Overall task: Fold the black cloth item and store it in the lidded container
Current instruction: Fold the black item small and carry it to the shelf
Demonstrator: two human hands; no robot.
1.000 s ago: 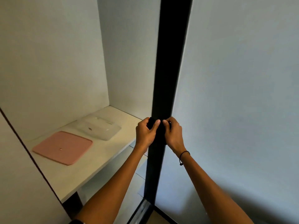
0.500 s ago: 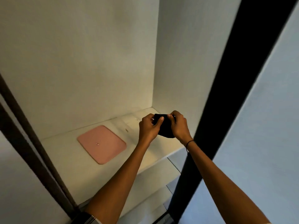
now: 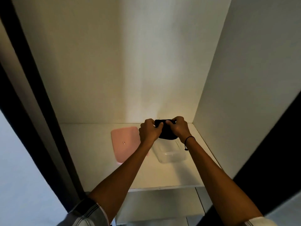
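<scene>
**Q:** What's different from a second ago?

**Me:** I've swung left. A second ago my hands were out in front of the dark door edge, with the shelf off to one side. Now I face squarely into the cupboard, and both hands are over the shelf [image 3: 91,163].

**Q:** Where's the cloth?

**Me:** The black cloth [image 3: 166,133] is bunched small between my hands, in the air above the far end of the clear container [image 3: 171,153]. It looks folded, but my fingers hide most of it.

**Q:** Grips?

**Me:** My left hand [image 3: 150,132] is closed on the cloth's left side, thumb on top. My right hand [image 3: 178,128] pinches its upper right edge. Both grips are closed on it.

**Q:** Is the container ready?

**Me:** It stands open on the shelf, below my right wrist. The pink lid [image 3: 125,142] lies flat just beside it, to the left.

**Q:** So where does that leave the task?

**Me:** I judge the folding about done. Next: lower the cloth in, release, fit the lid. The bundle may spring loose when I let go.
</scene>
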